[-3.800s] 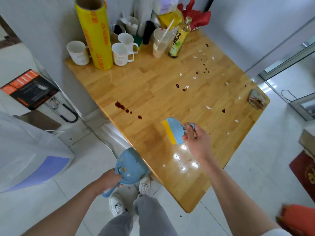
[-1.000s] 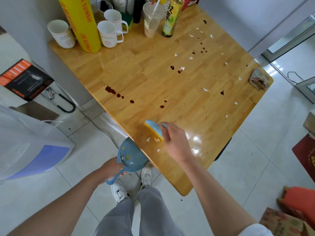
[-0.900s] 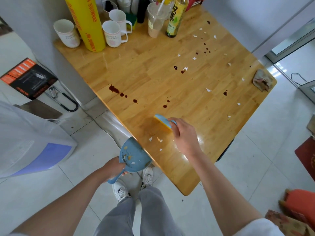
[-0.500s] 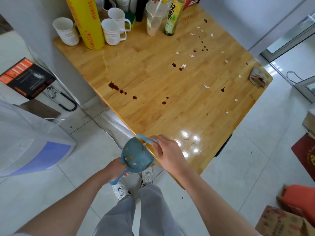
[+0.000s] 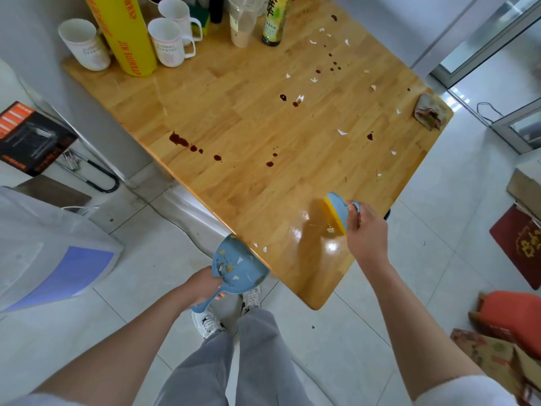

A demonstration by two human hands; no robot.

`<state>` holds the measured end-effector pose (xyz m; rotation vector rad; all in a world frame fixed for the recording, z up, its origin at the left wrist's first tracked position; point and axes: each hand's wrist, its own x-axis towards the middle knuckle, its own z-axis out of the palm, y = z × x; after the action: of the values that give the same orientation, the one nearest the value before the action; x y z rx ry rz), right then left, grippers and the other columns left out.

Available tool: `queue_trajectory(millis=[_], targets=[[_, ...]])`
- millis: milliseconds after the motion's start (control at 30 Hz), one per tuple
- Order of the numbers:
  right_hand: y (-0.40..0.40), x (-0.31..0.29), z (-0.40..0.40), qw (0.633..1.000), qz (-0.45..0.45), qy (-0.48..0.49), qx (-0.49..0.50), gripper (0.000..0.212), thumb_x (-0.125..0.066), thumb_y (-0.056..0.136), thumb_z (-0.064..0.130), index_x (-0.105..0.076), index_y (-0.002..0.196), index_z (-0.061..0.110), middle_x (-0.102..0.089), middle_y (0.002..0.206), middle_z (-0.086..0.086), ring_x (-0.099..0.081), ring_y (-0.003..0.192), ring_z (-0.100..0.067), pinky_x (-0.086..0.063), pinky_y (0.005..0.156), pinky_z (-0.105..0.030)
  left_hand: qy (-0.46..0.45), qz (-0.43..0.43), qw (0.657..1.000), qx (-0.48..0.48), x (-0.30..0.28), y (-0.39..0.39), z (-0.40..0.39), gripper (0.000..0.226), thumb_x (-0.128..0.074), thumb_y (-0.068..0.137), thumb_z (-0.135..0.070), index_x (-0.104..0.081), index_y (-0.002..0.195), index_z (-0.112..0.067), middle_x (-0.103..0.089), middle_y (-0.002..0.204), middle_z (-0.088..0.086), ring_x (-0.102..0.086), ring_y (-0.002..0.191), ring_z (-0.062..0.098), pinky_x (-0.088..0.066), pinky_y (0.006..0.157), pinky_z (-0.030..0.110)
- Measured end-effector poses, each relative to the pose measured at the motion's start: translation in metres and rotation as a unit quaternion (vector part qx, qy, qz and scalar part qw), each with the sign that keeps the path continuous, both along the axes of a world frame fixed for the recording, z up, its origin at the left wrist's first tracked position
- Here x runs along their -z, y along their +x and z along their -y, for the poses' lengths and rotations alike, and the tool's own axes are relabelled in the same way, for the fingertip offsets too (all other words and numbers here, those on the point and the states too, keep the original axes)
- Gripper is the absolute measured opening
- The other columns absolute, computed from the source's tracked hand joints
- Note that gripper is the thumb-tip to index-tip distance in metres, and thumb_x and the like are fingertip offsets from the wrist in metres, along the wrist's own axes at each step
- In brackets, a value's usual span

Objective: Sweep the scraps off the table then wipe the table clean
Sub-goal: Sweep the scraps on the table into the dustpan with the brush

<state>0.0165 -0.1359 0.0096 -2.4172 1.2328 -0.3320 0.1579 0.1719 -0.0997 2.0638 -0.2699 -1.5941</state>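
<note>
My left hand (image 5: 202, 285) grips the handle of a blue dustpan (image 5: 235, 269), held against the near-left edge of the wooden table (image 5: 234, 118); several scraps lie in the pan. My right hand (image 5: 364, 230) holds a blue brush with yellow bristles (image 5: 336, 210) on the tabletop near the right edge, beside a small scrap (image 5: 330, 230). Two white scraps (image 5: 260, 247) lie by the pan. More white scraps (image 5: 342, 132) and dark red stains (image 5: 179, 140) are scattered over the far half. A crumpled brown cloth (image 5: 428, 113) lies at the far right corner.
Three white mugs (image 5: 168, 42), a yellow film roll (image 5: 123, 33), a plastic cup (image 5: 241, 22) and a bottle (image 5: 273, 22) stand along the table's far end. On the floor are a white bag (image 5: 44, 247) at left and boxes (image 5: 509, 326) at right. My feet (image 5: 228, 312) are below the pan.
Half a second ago the brush was at the table edge pushing scraps into the dustpan. My right hand has since carried the brush right, back onto the tabletop. The dustpan stays at the edge.
</note>
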Motion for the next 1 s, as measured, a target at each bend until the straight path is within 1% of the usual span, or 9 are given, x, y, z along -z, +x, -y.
queue_trajectory(millis=[167, 300, 367, 400, 500, 633, 733, 900, 1000], targets=[[0.01, 0.007, -0.041, 0.999, 0.021, 0.007, -0.036, 0.026, -0.047, 0.105, 0.018, -0.069, 0.108, 0.004, -0.069, 0.089, -0.01, -0.061, 0.072, -0.024, -0.038, 0.064, -0.026, 0.003, 0.001, 1.0, -0.009, -0.001, 0.002, 0.002, 0.026, -0.048, 0.092, -0.01, -0.07, 0.103, -0.004, -0.074, 0.093, 0.012, -0.07, 0.082, 0.02, -0.057, 0.076, 0.03], [0.036, 0.011, -0.09, 0.991, 0.076, 0.04, -0.107, 0.024, -0.048, 0.104, 0.014, -0.069, 0.108, 0.003, -0.069, 0.091, -0.007, -0.059, 0.063, -0.011, -0.042, 0.056, -0.011, -0.004, 0.004, 1.0, -0.017, -0.006, 0.008, -0.004, 0.018, -0.052, 0.095, -0.015, -0.068, 0.096, -0.023, -0.074, 0.09, 0.002, -0.071, 0.082, 0.016, -0.056, 0.07, 0.025], [0.05, 0.012, -0.112, 0.985, 0.092, 0.047, -0.14, 0.023, -0.049, 0.103, 0.013, -0.069, 0.107, 0.003, -0.069, 0.09, -0.007, -0.061, 0.065, -0.016, -0.048, 0.056, -0.023, 0.0, 0.012, 1.0, -0.027, -0.006, 0.013, -0.008, 0.017, -0.053, 0.095, -0.015, -0.066, 0.093, -0.026, -0.074, 0.091, 0.002, -0.071, 0.083, 0.017, -0.056, 0.072, 0.027], [0.055, 0.012, -0.123, 0.982, 0.104, 0.044, -0.152, 0.021, -0.051, 0.102, 0.011, -0.069, 0.104, 0.003, -0.068, 0.086, -0.007, -0.059, 0.062, -0.016, -0.045, 0.053, -0.025, 0.007, 0.018, 0.999, -0.028, -0.005, 0.014, -0.011, 0.016, -0.053, 0.095, -0.013, -0.066, 0.095, -0.024, -0.073, 0.091, 0.003, -0.071, 0.083, 0.017, -0.056, 0.072, 0.027], [0.062, 0.011, -0.149, 0.976, 0.112, 0.052, -0.179, 0.017, -0.053, 0.1, 0.008, -0.069, 0.099, 0.004, -0.061, 0.075, -0.005, -0.048, 0.054, -0.013, -0.031, 0.05, -0.019, 0.022, 0.027, 0.999, -0.031, -0.001, 0.015, -0.019, 0.017, -0.051, 0.095, -0.011, -0.066, 0.101, -0.014, -0.073, 0.089, 0.003, -0.07, 0.079, 0.015, -0.055, 0.068, 0.026], [0.057, 0.008, -0.148, 0.978, 0.119, 0.048, -0.165, 0.016, -0.054, 0.099, 0.007, -0.069, 0.094, 0.005, -0.059, 0.069, -0.003, -0.048, 0.052, -0.015, -0.033, 0.048, -0.021, 0.022, 0.022, 0.999, -0.016, -0.002, 0.01, -0.02, 0.019, -0.048, 0.094, -0.011, -0.066, 0.1, -0.013, -0.073, 0.085, 0.001, -0.07, 0.076, 0.013, -0.052, 0.062, 0.024], [0.054, 0.007, -0.133, 0.984, 0.119, 0.024, -0.128, 0.016, -0.055, 0.099, 0.007, -0.07, 0.098, 0.004, -0.061, 0.073, -0.002, -0.047, 0.055, -0.012, -0.034, 0.051, -0.018, 0.02, 0.02, 1.0, -0.013, -0.003, 0.006, -0.019, 0.019, -0.049, 0.093, -0.012, -0.067, 0.097, -0.015, -0.073, 0.083, 0.001, -0.07, 0.074, 0.012, -0.05, 0.059, 0.021], [0.047, 0.012, -0.157, 0.966, 0.088, 0.079, -0.23, 0.02, -0.051, 0.102, 0.015, -0.069, 0.106, 0.008, -0.064, 0.081, -0.001, -0.053, 0.057, -0.012, -0.041, 0.049, -0.021, 0.018, 0.019, 0.999, -0.026, -0.003, 0.001, -0.019, 0.02, -0.047, 0.095, -0.01, -0.066, 0.1, -0.01, -0.073, 0.087, 0.005, -0.069, 0.076, 0.015, -0.05, 0.059, 0.021], [0.046, 0.01, -0.148, 0.974, 0.103, 0.078, -0.187, 0.02, -0.05, 0.102, 0.015, -0.069, 0.107, 0.01, -0.065, 0.083, 0.001, -0.053, 0.061, -0.01, -0.039, 0.053, -0.017, 0.016, 0.019, 0.999, -0.038, -0.007, 0.0, -0.022, 0.021, -0.046, 0.095, -0.009, -0.065, 0.103, -0.009, -0.072, 0.088, 0.007, -0.068, 0.077, 0.016, -0.05, 0.06, 0.021]])
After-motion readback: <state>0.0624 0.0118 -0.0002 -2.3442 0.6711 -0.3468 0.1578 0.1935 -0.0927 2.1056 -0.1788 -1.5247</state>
